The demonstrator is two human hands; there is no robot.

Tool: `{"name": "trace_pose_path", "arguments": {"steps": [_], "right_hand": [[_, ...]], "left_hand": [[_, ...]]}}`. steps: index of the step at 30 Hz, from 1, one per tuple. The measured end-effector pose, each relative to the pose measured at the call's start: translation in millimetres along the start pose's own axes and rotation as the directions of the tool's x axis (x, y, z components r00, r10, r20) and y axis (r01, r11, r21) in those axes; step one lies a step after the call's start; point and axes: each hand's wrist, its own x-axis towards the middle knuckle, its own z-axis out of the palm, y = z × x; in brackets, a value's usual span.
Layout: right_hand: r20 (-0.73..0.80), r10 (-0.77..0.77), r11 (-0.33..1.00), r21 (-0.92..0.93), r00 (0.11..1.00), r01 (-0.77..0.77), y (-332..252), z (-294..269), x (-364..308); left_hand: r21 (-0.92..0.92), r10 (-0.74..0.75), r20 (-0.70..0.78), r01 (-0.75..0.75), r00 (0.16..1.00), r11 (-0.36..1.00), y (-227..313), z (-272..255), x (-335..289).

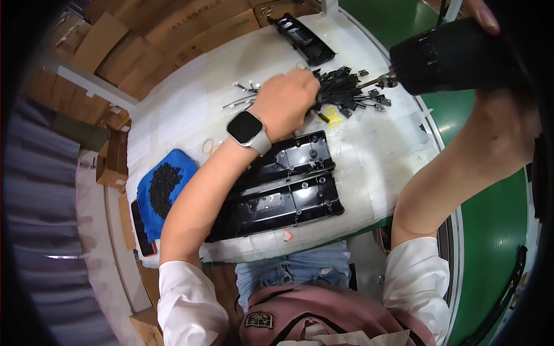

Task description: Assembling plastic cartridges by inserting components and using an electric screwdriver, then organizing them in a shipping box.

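Note:
My left hand [287, 99], with a watch [244, 128] on its wrist, lies over a bundle of black cables [341, 91] at the far middle of the table. Its fingers are curled onto the bundle, their tips partly hidden; loose cable ends stick out left of the hand. At the upper right my right hand [483, 16] grips a black power screwdriver [444, 59], whose body hides most of that hand. The driver's bit points left, over the right part of the bundle. Two long black plastic housings [283, 203] lie side by side, hollow face up, below my left hand.
Another black housing [303, 39] rests at the far edge. On the left, a blue cloth [183, 163] carries a heap of small black screws [163, 187], with a phone-like dark slab [141, 229] beside it. Yellow dots [332, 118] lie near the cables. Cardboard boxes [190, 29] stand behind the table.

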Motion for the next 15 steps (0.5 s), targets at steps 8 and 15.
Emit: {"name": "trace_pose_path", "arguments": {"steps": [8, 15], "right_hand": [[-0.012, 0.056, 0.998, -0.013, 0.998, -0.056, -8, -71, -21], [-0.013, 0.129, 0.99, -0.049, 0.992, -0.129, -30, -185, -28]], "left_hand": [[-0.582, -0.551, -0.689, 0.093, 0.471, 0.808, -56, -110, -44], [-0.851, -0.805, -0.318, 0.224, 0.501, 0.475, -21, -115, -109]]}}
